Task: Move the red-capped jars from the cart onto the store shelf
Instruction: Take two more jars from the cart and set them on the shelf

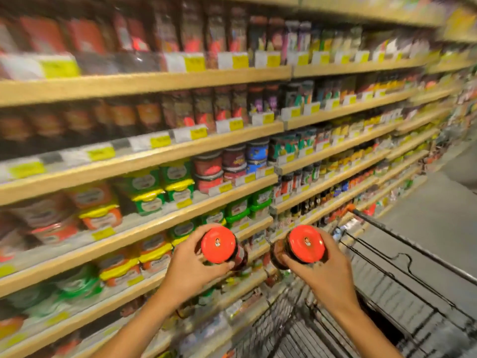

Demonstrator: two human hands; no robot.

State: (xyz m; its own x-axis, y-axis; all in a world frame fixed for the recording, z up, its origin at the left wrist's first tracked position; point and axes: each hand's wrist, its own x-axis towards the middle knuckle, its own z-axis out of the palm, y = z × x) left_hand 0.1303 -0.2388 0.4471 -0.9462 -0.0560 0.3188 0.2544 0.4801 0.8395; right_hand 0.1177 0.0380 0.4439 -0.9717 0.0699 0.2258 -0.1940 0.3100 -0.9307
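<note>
above the wire cart [402, 257], each hand [189, 267] [327, 272] grips a round glass red-capped jar [219, 245] [304, 244].

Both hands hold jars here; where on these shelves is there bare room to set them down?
Little shows. A bare strip of shelf board lies in front of the green tubs, behind the price tags. Elsewhere the rows are packed to the edge, though blur hides detail. The left hand and right hand each grip a red-capped jar.

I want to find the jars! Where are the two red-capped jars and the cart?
Left red-capped jar [219, 244], head view, middle of its red cap.
Right red-capped jar [305, 244], head view, middle of its red cap.
Cart [402, 259], head view, on its black wire side.
</note>
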